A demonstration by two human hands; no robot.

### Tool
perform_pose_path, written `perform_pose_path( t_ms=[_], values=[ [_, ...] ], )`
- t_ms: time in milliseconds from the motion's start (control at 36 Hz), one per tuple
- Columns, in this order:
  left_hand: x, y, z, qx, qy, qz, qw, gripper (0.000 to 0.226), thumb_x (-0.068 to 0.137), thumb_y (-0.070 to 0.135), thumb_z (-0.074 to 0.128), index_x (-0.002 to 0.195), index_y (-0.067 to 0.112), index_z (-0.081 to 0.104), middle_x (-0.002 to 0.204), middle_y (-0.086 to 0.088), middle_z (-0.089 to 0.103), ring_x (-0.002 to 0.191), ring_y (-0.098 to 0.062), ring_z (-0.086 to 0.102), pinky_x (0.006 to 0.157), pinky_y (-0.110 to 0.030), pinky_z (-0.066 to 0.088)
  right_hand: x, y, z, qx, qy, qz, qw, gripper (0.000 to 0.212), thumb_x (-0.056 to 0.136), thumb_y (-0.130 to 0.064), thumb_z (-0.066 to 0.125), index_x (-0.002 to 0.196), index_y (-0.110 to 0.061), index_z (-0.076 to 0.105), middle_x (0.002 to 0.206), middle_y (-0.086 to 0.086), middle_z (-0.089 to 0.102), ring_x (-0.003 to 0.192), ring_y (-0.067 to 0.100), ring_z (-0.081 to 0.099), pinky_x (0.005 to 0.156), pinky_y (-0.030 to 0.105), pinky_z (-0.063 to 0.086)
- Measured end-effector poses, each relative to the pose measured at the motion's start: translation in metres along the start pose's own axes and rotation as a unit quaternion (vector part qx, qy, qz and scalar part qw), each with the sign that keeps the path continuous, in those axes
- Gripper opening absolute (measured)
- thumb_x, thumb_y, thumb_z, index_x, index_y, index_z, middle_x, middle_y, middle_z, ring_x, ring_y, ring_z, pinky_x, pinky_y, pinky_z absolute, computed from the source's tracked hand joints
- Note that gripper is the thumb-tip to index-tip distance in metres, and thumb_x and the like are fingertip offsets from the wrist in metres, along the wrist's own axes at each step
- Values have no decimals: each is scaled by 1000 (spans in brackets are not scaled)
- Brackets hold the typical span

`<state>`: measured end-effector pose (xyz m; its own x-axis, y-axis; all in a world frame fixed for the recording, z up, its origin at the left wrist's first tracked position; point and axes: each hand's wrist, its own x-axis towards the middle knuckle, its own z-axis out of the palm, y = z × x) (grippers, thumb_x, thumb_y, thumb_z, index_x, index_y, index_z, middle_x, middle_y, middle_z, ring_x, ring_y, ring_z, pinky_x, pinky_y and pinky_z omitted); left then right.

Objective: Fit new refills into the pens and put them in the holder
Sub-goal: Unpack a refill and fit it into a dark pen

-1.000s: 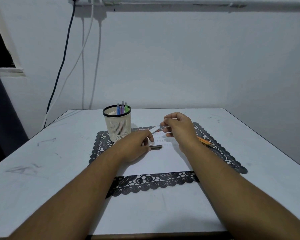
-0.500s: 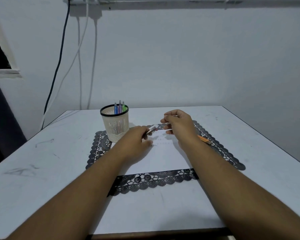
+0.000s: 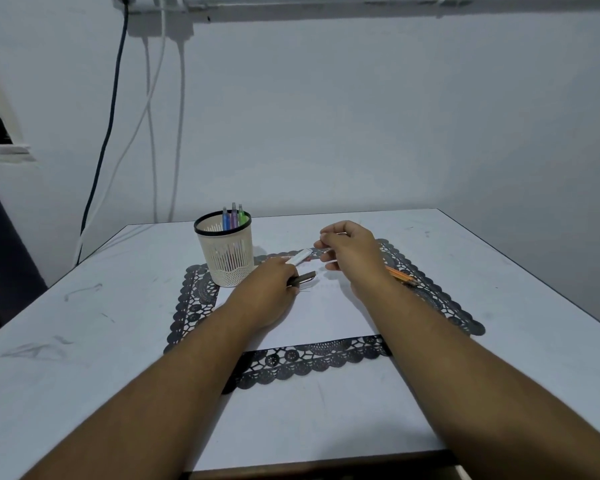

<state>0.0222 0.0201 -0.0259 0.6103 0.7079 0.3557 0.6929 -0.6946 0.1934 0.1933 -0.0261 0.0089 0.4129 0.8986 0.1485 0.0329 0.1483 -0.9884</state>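
Item: white pen barrel (image 3: pixel 299 260), raised over the paper (image 3: pixel 326 317), pinched in my left hand (image 3: pixel 274 289) with its open end toward the right hand (image 3: pixel 350 252), I judge for loading. A dark pen piece (image 3: pixel 305 278) pokes from the same hand. Right fingers pinch a thin refill (image 3: pixel 326 251) at the barrel mouth; whether it has entered, I cannot tell. Holder (image 3: pixel 226 249): three pens, left of the work. Orange pencils (image 3: pixel 400 276): partly hidden by my right wrist.
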Motion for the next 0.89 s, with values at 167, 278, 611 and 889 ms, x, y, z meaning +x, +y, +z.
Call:
perform_pose_path(
  t_ms=[167,278,611,889],
  values=[
    [-1,0,2,32,-25,-8,999,11,100,23,52,89,23,54,97,-2,58,84,-22,56,75,-44,51,-1,2,1,-2,-5,5,1000,9,96,-7,62,98,-12,69,82,2,78,64,15,62,62,31,51],
    [-4,0,4,53,-18,1,998,10,102,26,46,97,21,52,100,-4,56,82,-23,55,71,-43,51,-1,3,2,3,-5,13,1000,9,96,-7,62,100,-10,70,84,5,79,65,16,62,60,31,52],
    [-6,11,0,142,-85,-38,985,24,108,21,30,123,10,45,115,-11,54,84,-24,44,70,-39,38,-3,3,4,6,-17,13,1000,10,95,-6,63,102,-2,70,89,11,79,69,21,64,56,30,52],
    [-9,12,1,150,-72,-31,986,23,108,21,31,124,12,46,112,-10,56,89,-26,53,69,-38,40,-3,4,5,4,-22,13,1000,9,96,-5,63,101,-3,69,89,13,78,70,23,64,58,32,53]
  ],
)
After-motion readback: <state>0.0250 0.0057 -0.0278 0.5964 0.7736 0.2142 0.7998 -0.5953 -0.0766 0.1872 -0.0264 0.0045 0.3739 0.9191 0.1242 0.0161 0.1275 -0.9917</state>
